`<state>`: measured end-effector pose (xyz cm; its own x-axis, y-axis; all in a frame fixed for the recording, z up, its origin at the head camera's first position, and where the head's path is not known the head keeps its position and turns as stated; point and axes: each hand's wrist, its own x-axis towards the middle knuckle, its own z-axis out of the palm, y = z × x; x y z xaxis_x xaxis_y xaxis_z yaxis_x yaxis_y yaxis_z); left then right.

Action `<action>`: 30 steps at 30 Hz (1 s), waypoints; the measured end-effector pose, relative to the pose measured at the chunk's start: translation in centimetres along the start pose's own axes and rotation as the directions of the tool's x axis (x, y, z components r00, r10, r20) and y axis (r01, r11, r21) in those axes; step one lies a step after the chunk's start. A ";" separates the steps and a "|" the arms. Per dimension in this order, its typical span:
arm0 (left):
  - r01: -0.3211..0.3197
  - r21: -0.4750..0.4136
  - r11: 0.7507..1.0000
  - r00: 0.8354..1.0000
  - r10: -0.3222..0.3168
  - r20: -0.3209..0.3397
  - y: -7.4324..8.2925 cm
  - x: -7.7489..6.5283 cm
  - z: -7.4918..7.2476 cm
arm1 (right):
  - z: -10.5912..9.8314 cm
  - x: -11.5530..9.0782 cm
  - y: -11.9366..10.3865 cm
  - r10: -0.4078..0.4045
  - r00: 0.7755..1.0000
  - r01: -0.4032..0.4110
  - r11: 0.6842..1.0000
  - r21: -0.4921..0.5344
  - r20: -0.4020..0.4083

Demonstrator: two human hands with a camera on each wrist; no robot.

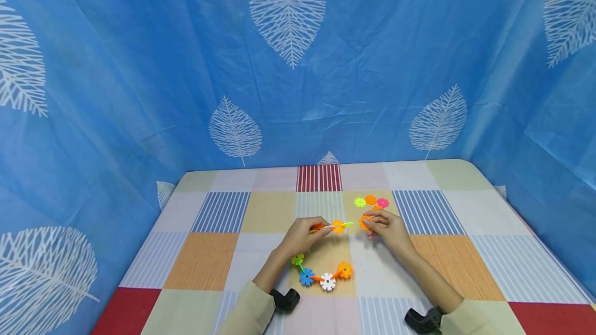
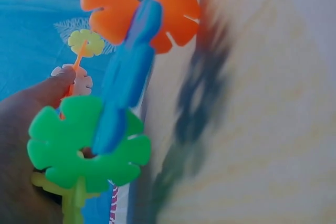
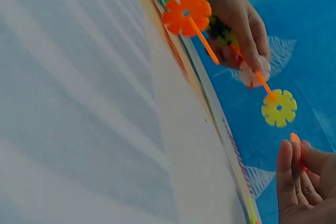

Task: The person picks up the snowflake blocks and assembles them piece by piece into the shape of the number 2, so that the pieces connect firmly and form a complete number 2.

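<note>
My left hand (image 1: 300,237) grips a chain of slotted flower-shaped plastic discs, pinching it at a white disc (image 3: 245,77). From that end a yellow-green disc (image 3: 279,108) sticks out toward the right hand, joined through an orange disc (image 1: 338,227). The rest of the chain curves round below the left hand, with a green disc (image 2: 50,145), a blue disc (image 1: 306,277), a white disc (image 1: 328,282) and an orange disc (image 1: 344,270) showing. Between thumb and fingers my right hand (image 1: 390,231) pinches a single orange disc (image 1: 364,222), a small gap from the chain's yellow-green end.
Just beyond the right hand lie loose discs: a yellow-green one (image 1: 360,202), an orange one (image 1: 370,200) and a pink one (image 1: 383,202). Another orange disc is partly hidden by the hand. A patchwork cloth (image 1: 274,212) covers the table; blue leaf-print curtains (image 1: 363,66) surround it.
</note>
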<state>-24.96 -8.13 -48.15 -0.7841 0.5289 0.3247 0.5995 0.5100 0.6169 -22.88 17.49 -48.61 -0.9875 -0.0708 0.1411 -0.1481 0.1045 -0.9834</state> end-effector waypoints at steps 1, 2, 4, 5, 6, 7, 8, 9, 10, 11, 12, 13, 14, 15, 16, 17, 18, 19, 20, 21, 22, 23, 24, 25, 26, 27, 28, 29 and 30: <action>-0.002 0.005 1.000 1.000 0.002 0.000 0.0 0.0 0.0 | 0.3 -0.1 -0.2 0.018 1.000 -0.018 0.999 0.052 0.008; -0.002 0.009 1.000 1.000 0.002 0.002 0.0 0.0 0.0 | 0.5 -0.1 -0.3 0.029 0.999 -0.030 0.996 0.089 0.016; 0.000 0.013 1.000 1.000 0.000 0.005 0.1 0.0 -0.1 | 0.9 -0.2 -0.4 0.039 0.999 -0.042 0.991 0.125 0.024; 0.001 0.014 1.000 1.000 -0.001 0.007 0.1 0.0 0.0 | 1.0 -0.3 -0.5 0.040 0.999 -0.044 0.990 0.133 0.029; 0.004 0.014 1.000 1.000 -0.004 0.009 0.1 0.0 0.0 | 1.1 -0.3 -0.5 0.043 0.999 -0.047 0.989 0.138 0.033; 0.008 0.015 1.000 1.000 -0.008 0.011 0.1 0.0 0.0 | 1.1 -0.3 -0.5 0.042 0.998 -0.047 0.989 0.139 0.036; 0.010 0.015 1.000 1.000 -0.010 0.012 0.1 0.0 0.0 | 1.2 -0.4 -0.5 0.041 0.998 -0.046 0.989 0.137 0.040; 0.011 0.015 1.000 1.000 -0.011 0.012 0.1 0.0 0.0 | 1.2 -0.4 -0.5 0.043 0.998 -0.048 0.990 0.135 0.038; 0.012 0.017 1.000 1.000 -0.012 0.012 0.1 0.0 0.0 | 1.2 -0.4 -0.6 0.043 0.998 -0.047 0.990 0.130 0.035; 0.012 0.019 1.000 1.000 -0.012 0.013 0.1 0.0 0.0 | 1.2 -0.4 -0.6 0.043 0.999 -0.047 0.991 0.128 0.033; 0.011 0.019 1.000 1.000 -0.012 0.014 0.1 0.0 0.0 | 1.2 -0.4 -0.6 0.042 0.999 -0.045 0.991 0.122 0.033; 0.010 0.019 1.000 1.000 -0.010 0.018 0.1 0.0 0.0 | 1.3 -0.4 -0.6 0.038 0.999 -0.041 0.992 0.115 0.035; 0.008 0.018 1.000 1.000 -0.009 0.021 0.1 0.0 -0.1 | 1.3 -0.4 -0.5 0.034 0.999 -0.038 0.993 0.112 0.037; 0.006 0.018 1.000 1.000 -0.006 0.024 0.2 0.0 -0.1 | 1.4 -0.4 -0.5 0.030 0.999 -0.034 0.993 0.109 0.039; 0.005 0.017 1.000 1.000 -0.006 0.026 0.2 0.0 -0.1 | 1.4 -0.4 -0.4 0.028 0.999 -0.032 0.994 0.107 0.040; 0.002 0.015 1.000 1.000 -0.003 0.028 0.3 0.0 -0.1 | 1.5 -0.5 -0.3 0.025 0.999 -0.029 0.994 0.105 0.041; -0.003 0.016 1.000 1.000 0.003 0.029 0.3 0.0 -0.1 | 1.6 -0.5 -0.2 0.022 0.999 -0.026 0.994 0.102 0.040; -0.009 0.018 1.000 1.000 0.009 0.028 0.4 0.0 -0.1 | 1.7 -0.5 -0.2 0.018 0.999 -0.022 0.994 0.105 0.040; -0.018 0.022 1.000 1.000 0.017 0.026 0.5 0.0 -0.1 | 1.7 -0.5 -0.1 0.016 0.999 -0.020 0.993 0.113 0.035; -0.028 0.028 0.999 0.999 0.027 0.024 0.6 0.0 0.0 | 1.8 -0.5 0.0 0.015 0.999 -0.019 0.992 0.124 0.028; -0.037 0.034 0.999 0.999 0.036 0.021 0.6 0.1 0.0 | 1.9 -0.5 0.1 0.015 1.000 -0.017 0.991 0.134 0.020; -0.045 0.042 0.998 0.999 0.045 0.018 0.7 0.1 0.1 | 2.0 -0.6 0.1 0.012 1.000 -0.013 0.990 0.143 0.010; -0.050 0.052 0.997 0.999 0.049 0.015 0.7 0.1 0.2 | 2.1 -0.6 0.2 0.011 1.000 -0.011 0.988 0.154 0.000; -0.051 0.057 0.997 0.999 0.050 0.014 0.7 0.1 0.2 | 2.2 -0.6 0.2 0.010 1.000 -0.008 0.986 0.166 -0.008; -0.049 0.062 0.997 0.999 0.048 0.014 0.7 0.1 0.3 | 2.3 -0.6 0.2 0.004 1.000 -0.001 0.985 0.171 -0.017; -0.044 0.059 0.997 0.999 0.043 0.012 0.6 0.1 0.3 | 2.4 -0.7 0.1 -0.002 1.000 0.006 0.985 0.174 -0.026; -0.034 0.051 0.998 0.999 0.034 0.011 0.5 0.1 0.3 | 2.5 -0.7 0.1 -0.013 1.000 0.018 0.985 0.170 -0.029; -0.027 0.045 0.999 1.000 0.027 0.012 0.4 0.0 0.3 | 2.6 -0.8 0.0 -0.027 0.999 0.031 0.985 0.167 -0.030; -0.017 0.031 0.999 1.000 0.016 0.015 0.3 0.0 0.2 | 2.7 -0.8 0.0 -0.039 0.999 0.043 0.985 0.167 -0.028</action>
<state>-24.75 -7.82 -48.05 -0.7716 0.5476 0.3236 0.6172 0.5218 0.5889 -21.96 14.86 -49.00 -0.9821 -0.0470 0.1823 -0.1791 -0.0662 -0.9816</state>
